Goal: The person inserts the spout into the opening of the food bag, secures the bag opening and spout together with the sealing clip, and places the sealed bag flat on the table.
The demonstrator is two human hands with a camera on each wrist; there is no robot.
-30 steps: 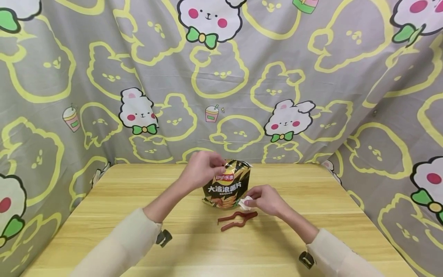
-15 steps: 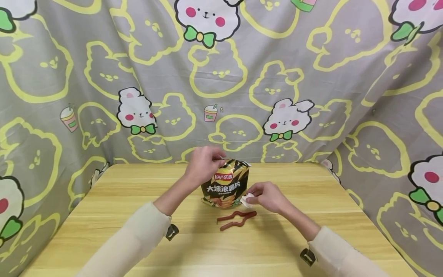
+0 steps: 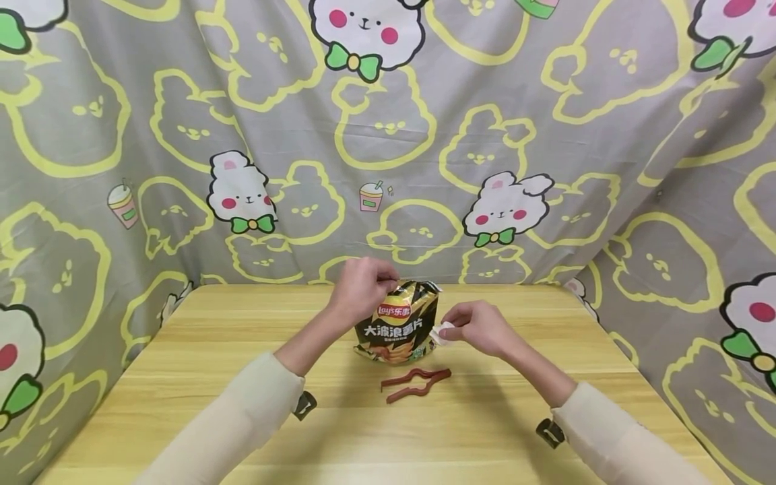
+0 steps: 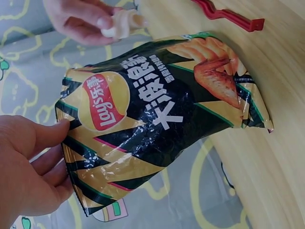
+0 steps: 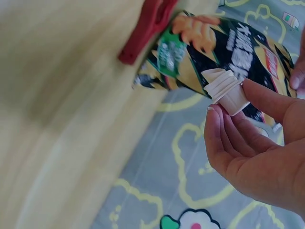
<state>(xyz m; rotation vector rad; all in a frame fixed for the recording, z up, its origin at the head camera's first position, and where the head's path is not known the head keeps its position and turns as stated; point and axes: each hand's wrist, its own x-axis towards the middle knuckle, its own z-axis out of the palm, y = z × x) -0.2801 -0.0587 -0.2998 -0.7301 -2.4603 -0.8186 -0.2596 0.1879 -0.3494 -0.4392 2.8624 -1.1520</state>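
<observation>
A black and gold Lay's potato chip bag (image 3: pixel 394 330) stands upright on the table in the head view. My left hand (image 3: pixel 364 286) pinches its top edge between thumb and fingers, as the left wrist view also shows at the bag's end (image 4: pixel 138 105). Off the bag's right side, my right hand (image 3: pixel 481 327) holds a small white plastic piece (image 5: pixel 226 90) between thumb and fingertips. That piece looks like a ridged, threaded spout or cap. In front of the bag lies a brownish-red clip (image 3: pixel 418 385), its two arms spread apart.
The light wooden table (image 3: pixel 242 404) extends to both sides of the bag. A grey curtain (image 3: pixel 388 148) with cartoon rabbits and yellow outlines hangs behind the table and along its left and right sides.
My right hand has risen and shifted slightly right with the white piece. My left hand has moved a little along the bag's top to its edge. The red clip stays put.
</observation>
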